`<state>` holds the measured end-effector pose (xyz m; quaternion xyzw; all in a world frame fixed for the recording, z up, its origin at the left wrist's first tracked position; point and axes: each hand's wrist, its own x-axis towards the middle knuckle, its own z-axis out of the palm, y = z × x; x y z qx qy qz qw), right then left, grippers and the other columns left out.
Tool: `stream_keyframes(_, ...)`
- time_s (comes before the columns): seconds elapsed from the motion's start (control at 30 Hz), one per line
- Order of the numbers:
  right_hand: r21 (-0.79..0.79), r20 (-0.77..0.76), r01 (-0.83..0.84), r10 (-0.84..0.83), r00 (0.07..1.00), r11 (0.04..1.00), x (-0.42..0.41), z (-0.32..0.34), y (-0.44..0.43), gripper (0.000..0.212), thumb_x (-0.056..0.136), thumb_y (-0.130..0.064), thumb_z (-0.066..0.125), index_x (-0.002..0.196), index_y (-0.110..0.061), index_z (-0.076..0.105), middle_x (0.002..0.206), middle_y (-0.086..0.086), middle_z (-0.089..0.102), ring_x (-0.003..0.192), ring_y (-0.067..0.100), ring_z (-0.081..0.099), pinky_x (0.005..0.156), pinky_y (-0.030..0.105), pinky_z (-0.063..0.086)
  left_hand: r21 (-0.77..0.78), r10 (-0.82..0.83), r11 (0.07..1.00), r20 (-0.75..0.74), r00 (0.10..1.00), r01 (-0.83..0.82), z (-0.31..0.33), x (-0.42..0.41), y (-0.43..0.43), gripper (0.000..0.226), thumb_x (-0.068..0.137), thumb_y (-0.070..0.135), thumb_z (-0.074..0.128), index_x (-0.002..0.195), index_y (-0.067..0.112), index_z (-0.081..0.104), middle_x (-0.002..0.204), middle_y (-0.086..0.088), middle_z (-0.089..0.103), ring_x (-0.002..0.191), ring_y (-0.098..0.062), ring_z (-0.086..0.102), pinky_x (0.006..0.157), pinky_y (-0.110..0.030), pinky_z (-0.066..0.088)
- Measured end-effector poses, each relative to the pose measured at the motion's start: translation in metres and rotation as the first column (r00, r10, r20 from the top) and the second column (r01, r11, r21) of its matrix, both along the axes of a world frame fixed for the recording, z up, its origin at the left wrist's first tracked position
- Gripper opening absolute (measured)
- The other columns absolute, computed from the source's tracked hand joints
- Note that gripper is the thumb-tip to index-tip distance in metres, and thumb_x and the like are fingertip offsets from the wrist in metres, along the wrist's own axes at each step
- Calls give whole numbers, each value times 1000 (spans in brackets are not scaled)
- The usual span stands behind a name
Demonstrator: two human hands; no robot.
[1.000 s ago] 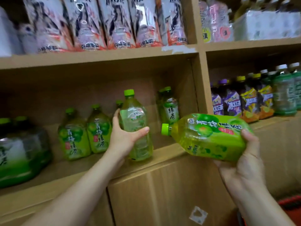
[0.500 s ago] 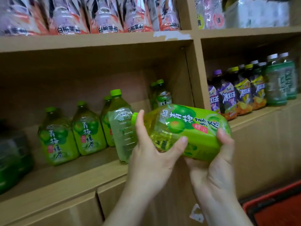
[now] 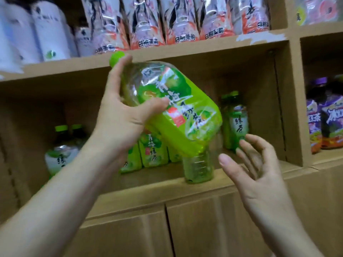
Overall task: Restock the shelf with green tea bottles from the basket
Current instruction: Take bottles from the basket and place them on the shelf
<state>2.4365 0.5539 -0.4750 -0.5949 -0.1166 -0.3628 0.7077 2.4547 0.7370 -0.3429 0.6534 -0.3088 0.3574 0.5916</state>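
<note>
My left hand (image 3: 122, 110) grips a large green tea bottle (image 3: 178, 112) by its neck and shoulder. The bottle is tilted, its green cap up and to the left, its base down to the right, in front of the middle shelf (image 3: 157, 184). My right hand (image 3: 256, 171) is open just below and right of the bottle's base, not touching it. Behind the held bottle a clear bottle (image 3: 198, 167) stands at the shelf's front edge. More green tea bottles (image 3: 152, 153) stand further back, partly hidden by my hand and the held bottle.
Two smaller green tea bottles (image 3: 235, 123) stand at the compartment's right side, and pale green bottles (image 3: 61, 153) at its left. Pink-labelled bottles (image 3: 144, 21) line the upper shelf. Purple bottles (image 3: 326, 119) fill the compartment to the right. Wooden cabinet doors (image 3: 204, 229) lie below.
The bottle passed from my right hand to my left. It rose and tipped cap-up to the left. My right hand let go and opened below its base.
</note>
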Motion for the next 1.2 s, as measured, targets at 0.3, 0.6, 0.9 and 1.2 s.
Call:
stream_keyframes(0.3,-625,-184,195,-385,904,756,64,33,35,115,68,-53,77,151,-26,2,155,3,31,137,26,39,106,40,36,359,207,919,-83,975,-165,-20,55,85,98,58,2,87,124,61,44,132,10,54,108,-9,63,90,-37,55)
stream_keyframes(0.6,-835,-93,290,-639,763,468,83,51,48,118,61,-69,72,148,-27,3,133,12,52,106,33,61,78,47,55,327,102,945,-282,954,-5,-52,103,125,95,60,-16,78,128,42,47,115,15,59,91,-1,67,71,-21,56)
stream_keyframes(0.9,-639,-400,-61,-263,878,767,108,62,67,101,62,-61,76,141,-24,26,136,8,51,116,27,56,93,47,52,207,121,977,-323,939,-54,-57,138,147,91,61,-22,71,127,35,44,116,15,56,98,1,57,76,-25,56)
stream_keyframes(1.2,-855,-289,23,-513,809,518,139,58,98,124,36,-96,51,126,-11,41,105,15,65,88,27,64,65,33,48,464,316,877,-361,877,-125,-60,136,152,115,65,3,83,143,51,13,114,15,55,109,-15,58,95,-43,50)
